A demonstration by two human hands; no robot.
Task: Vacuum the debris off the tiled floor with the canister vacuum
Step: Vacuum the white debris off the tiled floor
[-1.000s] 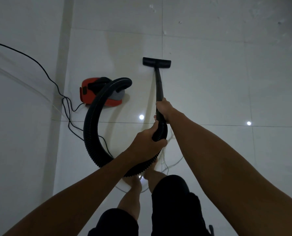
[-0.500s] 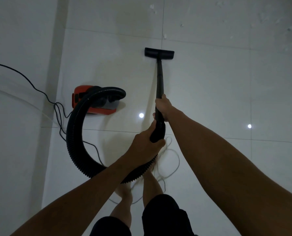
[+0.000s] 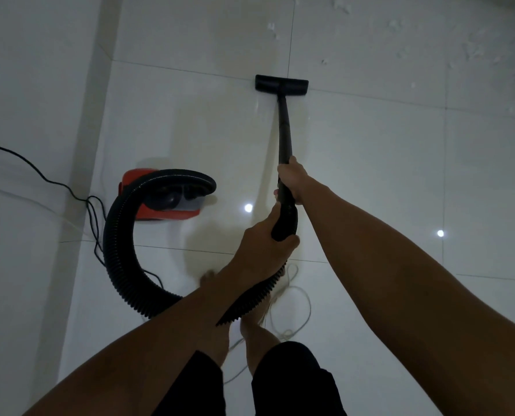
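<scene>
The black floor nozzle [image 3: 281, 83] lies flat on the white tiled floor [image 3: 370, 175], straddling a grout line, with the black wand [image 3: 284, 130] running back from it toward the person. The right hand [image 3: 292, 181] is wrapped around the wand partway up, fingers closed on it, and just behind it the left hand [image 3: 262, 250] grips the curved black handle [image 3: 286, 220] where the ribbed hose [image 3: 121, 259] begins. The hose drops under the left forearm, loops round to the left and arches over to the red canister vacuum [image 3: 160, 202], which sits on the floor to the left of the wand, near the wall. A black power cord [image 3: 49, 181] trails from the canister's side along the wall. Scattered white debris [image 3: 472, 52] lies on the tiles beyond and to the right of the nozzle, apart from it. A thin white cord [image 3: 298, 298] is looped on the floor beside the person's bare feet [image 3: 208, 279], and dark shorts [image 3: 292, 382] show at the bottom edge.
</scene>
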